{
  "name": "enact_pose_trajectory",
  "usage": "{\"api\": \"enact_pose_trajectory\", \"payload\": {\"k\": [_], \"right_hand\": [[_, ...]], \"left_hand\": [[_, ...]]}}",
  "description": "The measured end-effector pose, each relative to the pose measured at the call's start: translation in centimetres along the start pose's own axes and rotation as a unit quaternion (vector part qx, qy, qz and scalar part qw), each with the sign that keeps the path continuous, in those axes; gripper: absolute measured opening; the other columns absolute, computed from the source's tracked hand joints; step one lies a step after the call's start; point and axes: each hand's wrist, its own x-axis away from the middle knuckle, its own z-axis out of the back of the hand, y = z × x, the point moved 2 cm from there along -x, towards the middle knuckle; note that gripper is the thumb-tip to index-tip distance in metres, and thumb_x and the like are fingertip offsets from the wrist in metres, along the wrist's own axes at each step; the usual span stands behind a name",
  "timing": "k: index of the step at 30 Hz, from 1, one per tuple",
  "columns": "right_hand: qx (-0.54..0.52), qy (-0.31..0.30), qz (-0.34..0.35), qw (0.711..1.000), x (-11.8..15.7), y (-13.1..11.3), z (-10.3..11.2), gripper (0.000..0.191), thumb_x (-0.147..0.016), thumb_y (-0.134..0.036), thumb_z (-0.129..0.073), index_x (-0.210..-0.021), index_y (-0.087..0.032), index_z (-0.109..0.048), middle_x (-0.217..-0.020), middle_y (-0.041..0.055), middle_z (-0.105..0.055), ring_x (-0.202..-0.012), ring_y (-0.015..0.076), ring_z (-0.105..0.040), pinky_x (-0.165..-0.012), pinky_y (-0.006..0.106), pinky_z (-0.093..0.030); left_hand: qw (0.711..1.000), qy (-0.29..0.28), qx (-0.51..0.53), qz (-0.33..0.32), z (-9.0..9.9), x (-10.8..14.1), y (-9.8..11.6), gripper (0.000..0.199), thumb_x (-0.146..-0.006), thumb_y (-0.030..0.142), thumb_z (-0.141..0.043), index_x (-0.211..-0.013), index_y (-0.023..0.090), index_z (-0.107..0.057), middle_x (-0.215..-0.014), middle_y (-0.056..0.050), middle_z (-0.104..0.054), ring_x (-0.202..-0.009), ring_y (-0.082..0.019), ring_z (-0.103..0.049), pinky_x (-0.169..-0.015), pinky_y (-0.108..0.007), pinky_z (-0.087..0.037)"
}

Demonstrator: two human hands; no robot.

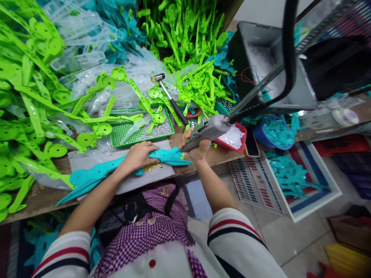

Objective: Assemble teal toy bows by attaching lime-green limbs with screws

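A long teal plastic part (100, 172) lies across a pale sheet (124, 188) at the bench's front edge. Over its right half, my left hand (141, 156) is closed on it, fingers curled over the top. My right hand (199, 150) grips a grey power screwdriver (213, 129), held nearly level with its nose at the right end of the teal part. Whether the bit touches a screw there is too small to tell. A hammer (171, 98) with a black handle rests just beyond my hands, beside a green tray (127, 131) of small metal pieces.
Bright green parts (31, 88) and clear plastic pieces (87, 42) are heaped at left and back. A red bowl (245, 135) holds white pieces; a blue bowl (274, 133) holds teal ones. A spring and black cable (288, 50) hang at right near a grey bin (261, 50).
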Motion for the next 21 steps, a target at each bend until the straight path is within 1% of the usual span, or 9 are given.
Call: {"api": "enact_pose_trajectory", "payload": {"k": [3,6,8,10,11,13,16,18,21], "right_hand": [[0.009,0.013,0.024,1.0,0.2,-0.4,0.1,0.07,-0.046,-0.094,-0.052,-0.059,-0.025,-0.052,-0.046,-0.002,-0.048,-0.046,0.0172,-0.057,-0.038,0.028,-0.044],[-0.035,0.007,0.066,0.997,0.0,-1.4,-0.2,0.06,-0.06,-0.085,-0.057,-0.066,-0.025,-0.057,-0.044,-0.0056,-0.044,-0.036,0.0112,-0.048,-0.033,0.023,-0.036],[-0.093,-0.001,0.112,0.989,-0.8,-1.8,-1.2,0.054,-0.068,-0.079,-0.058,-0.071,-0.025,-0.06,-0.046,-0.0065,-0.045,-0.034,0.0092,-0.045,-0.032,0.022,-0.034],[-0.148,-0.021,0.135,0.979,-2.1,-1.3,-3.3,0.054,-0.065,-0.079,-0.06,-0.075,-0.026,-0.062,-0.051,-0.0062,-0.049,-0.036,0.0092,-0.047,-0.032,0.022,-0.036],[-0.164,-0.033,0.128,0.978,-2.9,-0.6,-4.8,0.057,-0.062,-0.08,-0.061,-0.075,-0.025,-0.062,-0.053,-0.0058,-0.051,-0.038,0.0093,-0.048,-0.033,0.023,-0.037],[-0.157,-0.057,0.081,0.983,-4.7,1.4,-8.2,0.064,-0.06,-0.085,-0.058,-0.074,-0.023,-0.061,-0.055,-0.0051,-0.051,-0.039,0.0089,-0.049,-0.036,0.023,-0.039],[-0.085,-0.054,0.04,0.994,-7.1,4.7,-12.7,0.066,-0.068,-0.085,-0.05,-0.073,-0.02,-0.06,-0.054,-0.0043,-0.05,-0.045,0.0089,-0.052,-0.044,0.025,-0.044],[-0.045,-0.066,0.036,0.996,-8.1,6.5,-14.4,0.064,-0.069,-0.083,-0.05,-0.069,-0.02,-0.059,-0.052,-0.0048,-0.049,-0.046,0.0092,-0.053,-0.048,0.026,-0.046],[-0.017,-0.076,0.027,0.997,-8.9,8.3,-15.0,0.06,-0.069,-0.08,-0.051,-0.067,-0.02,-0.058,-0.051,-0.0047,-0.049,-0.048,0.0099,-0.053,-0.049,0.026,-0.047]], "left_hand": [[1.0,0.0,0.003,-0.001,0.0,-0.1,0.0,0.042,-0.08,0.042,-0.071,-0.118,0.027,-0.067,-0.114,-0.005,-0.067,-0.109,-0.027,-0.058,-0.088,-0.037,-0.045],[1.0,0.001,0.004,-0.004,-0.1,-0.2,0.0,0.042,-0.079,0.042,-0.072,-0.118,0.028,-0.068,-0.112,-0.004,-0.067,-0.108,-0.026,-0.059,-0.087,-0.037,-0.046],[1.0,0.003,0.002,-0.005,-0.2,-0.2,0.0,0.043,-0.077,0.043,-0.073,-0.117,0.028,-0.068,-0.111,-0.004,-0.067,-0.108,-0.026,-0.059,-0.087,-0.036,-0.046],[1.0,0.005,0.0,-0.004,-0.2,-0.2,0.0,0.043,-0.077,0.043,-0.073,-0.117,0.028,-0.068,-0.111,-0.004,-0.067,-0.108,-0.026,-0.059,-0.087,-0.036,-0.046],[1.0,0.006,0.001,-0.005,-0.1,-0.2,0.1,0.043,-0.077,0.043,-0.073,-0.116,0.028,-0.068,-0.11,-0.004,-0.067,-0.108,-0.026,-0.06,-0.087,-0.036,-0.047],[1.0,0.005,0.005,-0.005,0.1,-0.2,0.1,0.042,-0.077,0.043,-0.072,-0.117,0.028,-0.068,-0.108,-0.005,-0.067,-0.107,-0.027,-0.061,-0.085,-0.035,-0.048],[1.0,0.004,0.011,-0.006,0.3,-0.2,0.3,0.044,-0.078,0.045,-0.071,-0.118,0.027,-0.068,-0.107,-0.006,-0.068,-0.106,-0.028,-0.062,-0.084,-0.035,-0.049],[1.0,0.007,0.007,-0.011,0.3,-0.2,0.3,0.045,-0.078,0.045,-0.071,-0.118,0.025,-0.069,-0.109,-0.007,-0.069,-0.107,-0.029,-0.062,-0.086,-0.037,-0.05],[1.0,0.013,-0.003,-0.02,0.1,-0.3,0.3,0.045,-0.077,0.044,-0.072,-0.116,0.023,-0.069,-0.112,-0.009,-0.069,-0.108,-0.03,-0.062,-0.088,-0.039,-0.05]]}}
